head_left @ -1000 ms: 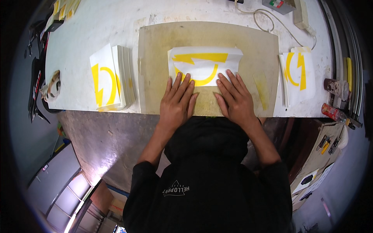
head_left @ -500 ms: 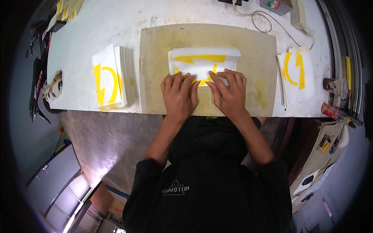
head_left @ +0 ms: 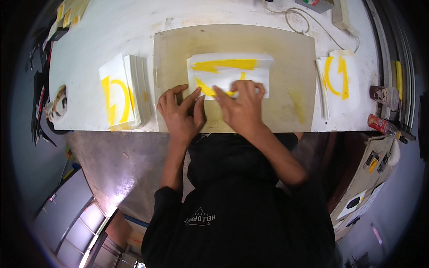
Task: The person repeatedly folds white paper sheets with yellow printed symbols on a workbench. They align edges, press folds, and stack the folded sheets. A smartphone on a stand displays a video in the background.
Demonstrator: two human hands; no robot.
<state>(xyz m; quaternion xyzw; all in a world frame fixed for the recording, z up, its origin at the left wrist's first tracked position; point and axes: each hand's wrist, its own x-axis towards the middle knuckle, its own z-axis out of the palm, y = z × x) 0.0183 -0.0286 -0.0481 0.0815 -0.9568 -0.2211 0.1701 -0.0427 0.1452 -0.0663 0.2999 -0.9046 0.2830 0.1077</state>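
A white paper sheet with bold yellow shapes lies before me on a worn translucent mat; it looks folded over, with its fold toward me. My left hand is by the sheet's near left corner, fingers apart, with index fingertip and thumb at the paper's edge. On the sheet's near edge rests my right hand, index finger stretched left and the other fingers bent. It is slightly blurred. Neither hand is wrapped round anything.
Left of the mat stands a thick stack of folded yellow-and-white papers. A smaller paper stack lies at the right. A cable curls across the far right, and a red can-like container is by the right edge.
Both hands were side by side on the sheet's near edge. My left hand has moved left to the corner, and my right hand has shifted left along the edge. The sheet lies flatter.
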